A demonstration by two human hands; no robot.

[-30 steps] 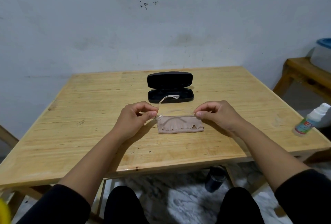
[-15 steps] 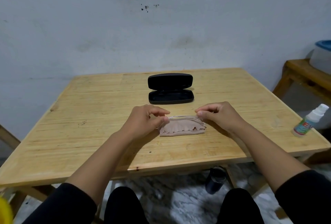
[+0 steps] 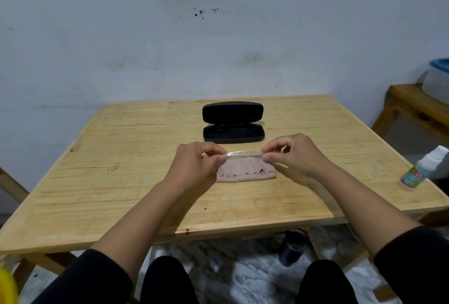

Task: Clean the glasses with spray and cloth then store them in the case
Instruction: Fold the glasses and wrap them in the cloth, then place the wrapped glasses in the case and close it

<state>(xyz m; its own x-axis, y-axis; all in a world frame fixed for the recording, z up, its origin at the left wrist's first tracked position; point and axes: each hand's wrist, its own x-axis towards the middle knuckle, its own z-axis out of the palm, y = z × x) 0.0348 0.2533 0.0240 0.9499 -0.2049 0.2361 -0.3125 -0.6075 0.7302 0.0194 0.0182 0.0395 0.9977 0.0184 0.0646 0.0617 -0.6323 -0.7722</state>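
**Glasses folded, case waiting open**

Both hands held the clear-framed glasses [image 3: 244,154] just above the folded cloth [image 3: 245,172]. Left hand [image 3: 194,167] pinched one end, right hand [image 3: 295,154] pinched the other, fingertips closed on the frame. The temples appeared folded in, though the transparent frame was hard to read against the cloth.

The case [image 3: 233,124] sat open just beyond the hands, lid upright, tray empty. The spray bottle [image 3: 424,170] stood well apart at the table's right edge.

Judgement: storing was the step in hand. Best done by keeping the grip on the frame ends, off the lenses, lowering the glasses level into the tray with temples tucked, then closing the lid.

Surface: pale wooden table [image 3: 121,182], scuffed in places. Room: grey-white wall with dark specks; a second wooden stand at right carrying a lidded plastic tub [image 3: 437,78]; marbled floor below.
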